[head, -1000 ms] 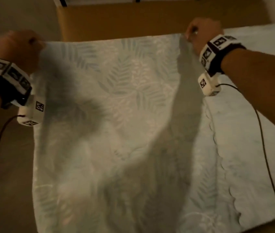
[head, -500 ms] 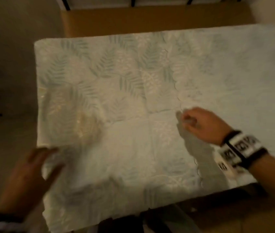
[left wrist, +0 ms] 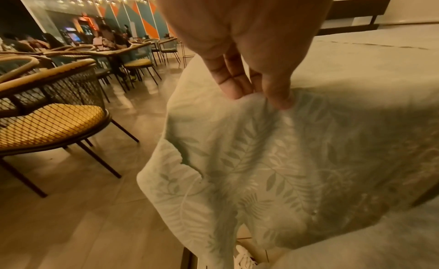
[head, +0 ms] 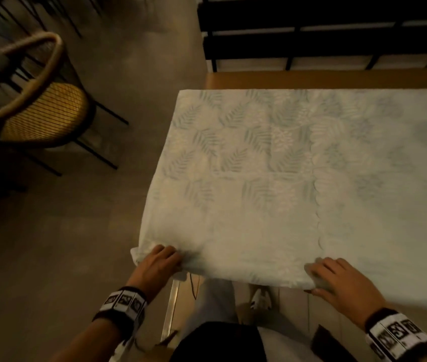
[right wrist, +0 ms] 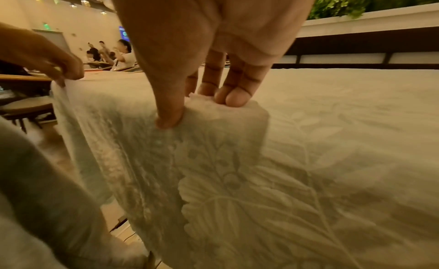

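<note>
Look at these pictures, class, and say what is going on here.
A person is handling a pale leaf-patterned cloth spread on a wooden table. The left hand pinches its near left corner; the right hand pinches the near edge further right. The rest lies flat, a scalloped hem showing across it. A wicker chair stands on the floor to the left.

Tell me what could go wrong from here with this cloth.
1. The left hand and right hand only pinch the cloth at its near edge, which overhangs the table; a slip could drop it floorward.
2. Uneven pulling might skew the folded layers.
</note>
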Demonstrator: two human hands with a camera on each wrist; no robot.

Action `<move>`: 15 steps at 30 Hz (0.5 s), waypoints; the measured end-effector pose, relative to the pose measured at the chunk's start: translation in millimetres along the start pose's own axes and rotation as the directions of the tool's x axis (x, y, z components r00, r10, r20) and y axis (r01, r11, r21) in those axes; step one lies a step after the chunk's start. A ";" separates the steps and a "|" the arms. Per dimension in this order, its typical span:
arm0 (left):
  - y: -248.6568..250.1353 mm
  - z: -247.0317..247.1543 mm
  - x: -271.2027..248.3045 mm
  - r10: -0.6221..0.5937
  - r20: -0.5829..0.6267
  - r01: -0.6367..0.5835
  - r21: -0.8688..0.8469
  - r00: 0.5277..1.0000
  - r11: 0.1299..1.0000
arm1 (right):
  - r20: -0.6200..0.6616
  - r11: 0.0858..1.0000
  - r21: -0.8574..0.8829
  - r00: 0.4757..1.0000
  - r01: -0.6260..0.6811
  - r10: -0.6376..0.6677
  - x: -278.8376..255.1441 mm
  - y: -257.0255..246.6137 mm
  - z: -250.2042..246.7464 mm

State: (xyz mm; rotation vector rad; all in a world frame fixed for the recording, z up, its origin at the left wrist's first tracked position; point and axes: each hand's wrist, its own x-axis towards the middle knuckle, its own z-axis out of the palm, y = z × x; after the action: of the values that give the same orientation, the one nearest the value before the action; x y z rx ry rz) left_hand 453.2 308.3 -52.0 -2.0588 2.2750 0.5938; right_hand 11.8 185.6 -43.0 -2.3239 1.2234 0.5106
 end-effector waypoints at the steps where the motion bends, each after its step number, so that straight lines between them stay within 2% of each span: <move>1: -0.7 -1.3 -0.8 -0.013 0.003 0.013 -0.002 1.000 1.000 | 0.012 0.999 -0.019 0.999 0.035 -0.035 -1.4 -4.8 -1.0; 4: -7.9 -1.0 -2.2 -0.053 -0.039 0.052 -0.022 0.998 0.998 | 0.012 0.996 -0.028 0.997 0.082 -0.082 -3.5 -17.2 0.1; 8: -15.3 5.9 -15.1 -0.071 -0.068 0.071 -0.005 0.995 0.997 | 0.013 0.999 -0.004 0.999 0.032 -0.032 -1.9 -18.9 11.2; 9: -16.0 8.8 -21.1 -0.110 -0.106 0.104 -0.059 0.988 0.993 | 0.029 1.000 -0.011 0.999 0.014 -0.014 -1.2 -21.6 7.7; 10: -16.9 12.2 -27.0 -0.200 -0.158 0.175 -0.157 0.967 0.972 | 0.091 1.000 0.003 0.995 -0.030 0.030 -2.1 -32.6 -6.2; 11: -18.2 14.5 -34.0 -0.327 -0.203 0.265 -0.281 0.923 0.922 | 0.095 0.998 0.031 0.994 -0.049 0.046 -0.6 -39.3 -11.9; 13: -32.9 25.4 -48.7 -0.589 -0.223 0.419 -0.516 0.777 0.747 | 0.041 0.997 0.074 0.999 -0.027 0.024 5.7 -62.3 -22.0; 15: -51.2 38.6 -57.9 -0.785 -0.088 0.577 -0.629 0.614 0.522 | 0.083 0.998 0.046 0.996 -0.032 0.028 18.4 -97.0 -37.1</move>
State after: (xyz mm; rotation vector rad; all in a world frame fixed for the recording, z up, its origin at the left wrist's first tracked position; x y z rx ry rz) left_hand 500.9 371.7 -86.3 -3.3151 1.1392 0.9061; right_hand 106.9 200.9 -0.2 -2.2254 1.2199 0.5761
